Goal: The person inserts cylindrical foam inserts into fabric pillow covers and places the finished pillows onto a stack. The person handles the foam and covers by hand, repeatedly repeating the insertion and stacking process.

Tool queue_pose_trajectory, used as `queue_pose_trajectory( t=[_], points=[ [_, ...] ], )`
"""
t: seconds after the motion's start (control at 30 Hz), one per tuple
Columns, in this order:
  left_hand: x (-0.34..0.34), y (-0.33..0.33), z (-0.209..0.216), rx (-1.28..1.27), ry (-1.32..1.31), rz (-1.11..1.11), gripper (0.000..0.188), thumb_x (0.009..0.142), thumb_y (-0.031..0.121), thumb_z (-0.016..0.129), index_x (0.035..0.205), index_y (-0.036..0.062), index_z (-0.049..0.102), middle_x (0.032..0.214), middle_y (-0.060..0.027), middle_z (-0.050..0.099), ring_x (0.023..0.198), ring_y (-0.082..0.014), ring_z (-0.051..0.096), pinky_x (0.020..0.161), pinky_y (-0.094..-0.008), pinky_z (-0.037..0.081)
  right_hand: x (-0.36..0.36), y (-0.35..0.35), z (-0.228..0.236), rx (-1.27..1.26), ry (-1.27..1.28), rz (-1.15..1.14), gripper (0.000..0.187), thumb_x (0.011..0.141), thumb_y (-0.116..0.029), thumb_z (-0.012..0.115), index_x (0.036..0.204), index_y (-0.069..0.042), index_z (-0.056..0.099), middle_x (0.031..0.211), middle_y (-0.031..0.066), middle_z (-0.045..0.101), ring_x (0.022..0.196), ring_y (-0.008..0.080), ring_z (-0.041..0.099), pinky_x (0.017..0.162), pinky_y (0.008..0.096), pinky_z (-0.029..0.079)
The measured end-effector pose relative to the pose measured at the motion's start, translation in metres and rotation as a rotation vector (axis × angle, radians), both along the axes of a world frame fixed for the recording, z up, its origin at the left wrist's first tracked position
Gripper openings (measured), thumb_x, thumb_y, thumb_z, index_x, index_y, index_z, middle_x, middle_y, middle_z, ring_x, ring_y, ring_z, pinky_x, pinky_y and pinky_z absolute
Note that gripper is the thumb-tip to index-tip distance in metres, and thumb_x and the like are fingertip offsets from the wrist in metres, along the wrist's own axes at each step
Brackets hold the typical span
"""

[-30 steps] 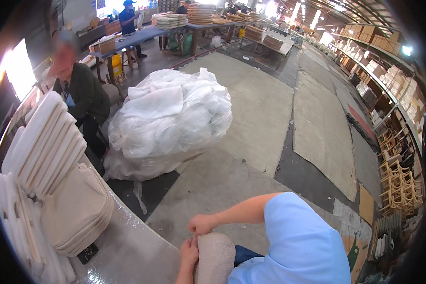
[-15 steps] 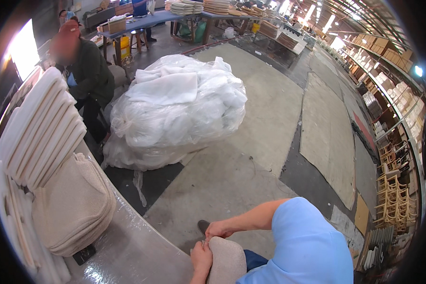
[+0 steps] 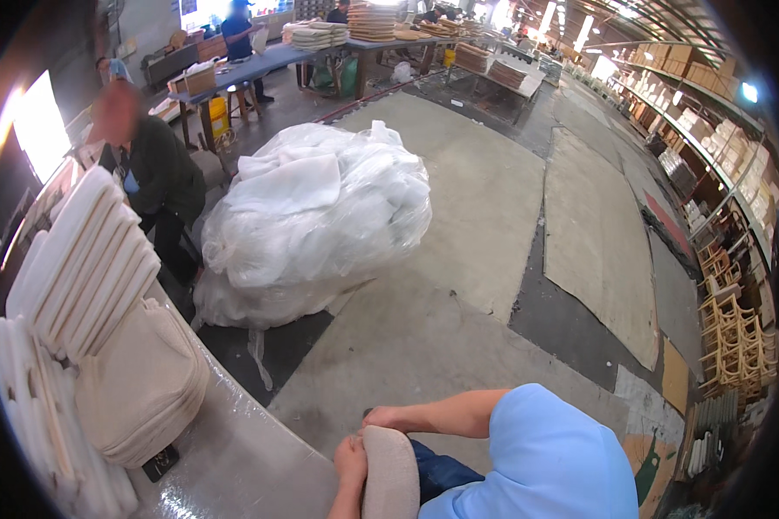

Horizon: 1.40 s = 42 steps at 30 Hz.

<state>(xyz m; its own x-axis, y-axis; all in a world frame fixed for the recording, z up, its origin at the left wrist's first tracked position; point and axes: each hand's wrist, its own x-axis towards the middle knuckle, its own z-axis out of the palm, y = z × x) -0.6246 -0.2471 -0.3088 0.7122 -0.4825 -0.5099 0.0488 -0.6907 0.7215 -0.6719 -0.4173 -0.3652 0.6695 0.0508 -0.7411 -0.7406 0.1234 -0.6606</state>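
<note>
Bag: big clear plastic bag (image 3: 312, 225) of white stuffing on the concrete floor (image 3: 493, 208), well ahead.
Stacks: beige seat pads (image 3: 138, 385) piled at left on a plastic-covered table (image 3: 234, 458).
Cushion: beige cushion (image 3: 389, 471) at the lower edge, upright between both hands.
Left hand (image 3: 350, 458): fingers clasp its left side.
Right hand (image 3: 383, 419): fingers curled over its top.

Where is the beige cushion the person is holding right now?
In the head view the beige cushion stands at bottom centre, between the left hand and right hand, beside the blue sleeve.
</note>
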Motion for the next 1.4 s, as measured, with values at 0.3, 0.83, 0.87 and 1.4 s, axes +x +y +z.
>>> queue_pose_trajectory(
  t=[0.3,0.83,0.87,1.4],
  points=[
    [0.027,0.038,0.04,-0.071,-0.181,0.122,0.03,0.103,0.027,0.059,0.097,-0.0009,0.066,0.093,-0.0233,0.067,0.087,-0.04,0.064,0.082,-0.0482,0.05,-0.024,0.065,0.032,0.43,-0.131,-0.839,0.051,0.109,-0.056,0.047,0.125,-0.011,0.066,0.111,0.0061,0.069,0.101,0.0181,0.063,0.095,0.0365,0.051],
    [0.04,0.022,0.03,0.011,-0.294,0.208,0.035,0.104,0.03,0.061,0.082,0.0027,0.056,0.076,-0.0211,0.061,0.07,-0.042,0.061,0.063,-0.0484,0.045,-0.018,0.099,0.013,0.765,0.085,-0.969,0.061,0.103,-0.064,0.045,0.125,-0.01,0.066,0.114,0.0077,0.069,0.102,0.0229,0.066,0.091,0.0405,0.055],
    [0.041,0.021,0.027,0.007,-0.299,0.211,0.035,0.104,0.029,0.061,0.082,0.003,0.055,0.076,-0.0208,0.061,0.07,-0.0418,0.06,0.062,-0.0486,0.044,-0.017,0.101,0.011,0.747,0.095,-0.961,0.06,0.103,-0.062,0.046,0.124,-0.01,0.066,0.114,0.0074,0.069,0.101,0.0224,0.066,0.09,0.0402,0.055],
    [0.06,0.01,0.018,0.026,-0.27,0.058,0.034,0.102,0.03,0.061,0.083,0.0013,0.058,0.08,-0.0236,0.064,0.077,-0.0441,0.064,0.068,-0.0525,0.047,-0.032,0.095,-0.003,0.447,0.123,-0.844,0.034,0.103,-0.035,0.061,0.119,-0.006,0.07,0.105,0.0027,0.07,0.093,0.0142,0.064,0.083,0.0344,0.053]
  ],
)
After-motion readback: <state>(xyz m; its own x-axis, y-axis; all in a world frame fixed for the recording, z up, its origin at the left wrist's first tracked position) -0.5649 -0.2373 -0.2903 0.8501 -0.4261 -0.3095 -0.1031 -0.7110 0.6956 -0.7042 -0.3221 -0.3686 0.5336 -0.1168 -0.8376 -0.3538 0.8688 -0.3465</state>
